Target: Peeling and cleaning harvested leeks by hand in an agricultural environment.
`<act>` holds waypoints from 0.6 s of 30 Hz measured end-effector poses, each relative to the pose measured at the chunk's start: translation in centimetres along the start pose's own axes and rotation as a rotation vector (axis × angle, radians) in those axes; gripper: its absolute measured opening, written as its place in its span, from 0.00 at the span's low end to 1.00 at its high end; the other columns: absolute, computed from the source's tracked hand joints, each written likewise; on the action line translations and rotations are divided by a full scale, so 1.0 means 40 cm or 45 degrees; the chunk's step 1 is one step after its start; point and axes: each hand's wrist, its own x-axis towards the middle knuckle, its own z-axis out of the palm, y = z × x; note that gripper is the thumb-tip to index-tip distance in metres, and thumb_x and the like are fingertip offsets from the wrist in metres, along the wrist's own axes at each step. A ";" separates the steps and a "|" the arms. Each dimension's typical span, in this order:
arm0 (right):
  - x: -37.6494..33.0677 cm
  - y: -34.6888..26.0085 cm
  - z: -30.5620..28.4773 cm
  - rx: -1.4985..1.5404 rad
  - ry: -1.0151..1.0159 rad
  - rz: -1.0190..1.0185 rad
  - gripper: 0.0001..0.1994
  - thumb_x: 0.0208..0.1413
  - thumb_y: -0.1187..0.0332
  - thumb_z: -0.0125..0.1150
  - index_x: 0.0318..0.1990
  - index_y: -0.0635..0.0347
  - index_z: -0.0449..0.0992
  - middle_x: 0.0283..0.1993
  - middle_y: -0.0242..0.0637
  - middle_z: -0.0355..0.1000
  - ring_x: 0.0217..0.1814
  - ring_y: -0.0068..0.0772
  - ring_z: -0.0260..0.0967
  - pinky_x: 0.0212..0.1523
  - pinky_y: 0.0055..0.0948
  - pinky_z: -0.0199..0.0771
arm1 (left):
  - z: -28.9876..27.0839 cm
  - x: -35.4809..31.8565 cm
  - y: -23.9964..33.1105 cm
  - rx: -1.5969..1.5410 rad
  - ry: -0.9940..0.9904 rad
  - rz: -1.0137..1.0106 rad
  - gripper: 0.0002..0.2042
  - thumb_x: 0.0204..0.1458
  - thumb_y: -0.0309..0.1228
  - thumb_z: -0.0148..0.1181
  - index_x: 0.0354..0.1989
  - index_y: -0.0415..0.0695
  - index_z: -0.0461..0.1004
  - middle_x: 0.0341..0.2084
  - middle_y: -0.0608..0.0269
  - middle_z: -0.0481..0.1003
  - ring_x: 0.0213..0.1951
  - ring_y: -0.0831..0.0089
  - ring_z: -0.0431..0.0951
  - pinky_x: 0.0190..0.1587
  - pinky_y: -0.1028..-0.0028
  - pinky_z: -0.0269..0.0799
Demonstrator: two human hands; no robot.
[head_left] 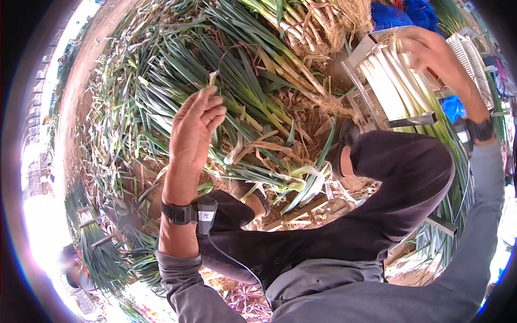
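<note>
My left hand (196, 126) is raised over the loose heap, its fingers bent together in a pinch. A small pale scrap of leaf (213, 78) shows at its fingertips. Beneath and beyond it lie long green onions (237, 75) with dark leaves. On the right, my right hand (433, 51) reaches over the upper ends of a stack of cleaned white-stalked green onions (393, 86). Its fingers are bent and slightly blurred, so any grip on a stalk cannot be made out. The stack lies in a metal rack (363, 89), its green leaves trailing toward me along my right leg.
Untrimmed onions with bushy roots (350, 21) lie at the back. Blue plastic (390, 16) sits beyond the rack. A ridged pale object (467, 62) stands right of it. Peeled leaf waste (307, 180) covers the ground by my feet. Another onion bundle (102, 253) is at the lower left.
</note>
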 end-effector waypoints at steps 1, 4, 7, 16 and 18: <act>0.049 -0.047 0.048 0.001 -0.146 -0.054 0.23 0.67 0.55 0.55 0.58 0.65 0.72 0.37 0.38 0.75 0.30 0.24 0.74 0.32 0.24 0.78 | -0.006 -0.008 0.009 -0.014 0.012 0.038 0.15 0.63 0.37 0.59 0.52 0.41 0.77 0.38 0.61 0.81 0.39 0.75 0.81 0.47 0.73 0.78; 0.171 -0.180 0.264 -0.116 -0.589 -0.082 0.22 0.67 0.57 0.56 0.59 0.66 0.70 0.39 0.39 0.76 0.32 0.26 0.76 0.32 0.25 0.80 | -0.041 -0.044 0.026 -0.045 0.028 0.131 0.16 0.64 0.35 0.57 0.54 0.39 0.76 0.38 0.61 0.81 0.39 0.75 0.81 0.46 0.75 0.77; 0.251 -0.239 0.461 -0.103 -0.806 0.000 0.20 0.69 0.58 0.52 0.55 0.69 0.71 0.39 0.47 0.78 0.32 0.32 0.78 0.34 0.28 0.82 | -0.069 -0.089 0.061 -0.097 -0.009 0.202 0.16 0.66 0.35 0.55 0.55 0.37 0.75 0.38 0.61 0.81 0.38 0.76 0.81 0.46 0.75 0.76; 0.243 0.011 1.101 0.003 -0.462 -0.014 0.13 0.60 0.62 0.61 0.39 0.65 0.78 0.37 0.52 0.77 0.40 0.54 0.75 0.41 0.45 0.73 | -0.145 -0.185 0.095 -0.038 0.114 0.286 0.17 0.67 0.34 0.53 0.57 0.35 0.73 0.36 0.63 0.79 0.37 0.77 0.78 0.44 0.74 0.74; 0.205 0.052 1.199 -0.079 -0.386 0.062 0.15 0.60 0.60 0.61 0.45 0.63 0.78 0.42 0.54 0.77 0.44 0.59 0.75 0.45 0.48 0.74 | -0.165 -0.196 0.094 -0.040 0.147 0.293 0.17 0.67 0.34 0.51 0.57 0.35 0.72 0.36 0.64 0.79 0.37 0.78 0.76 0.42 0.75 0.73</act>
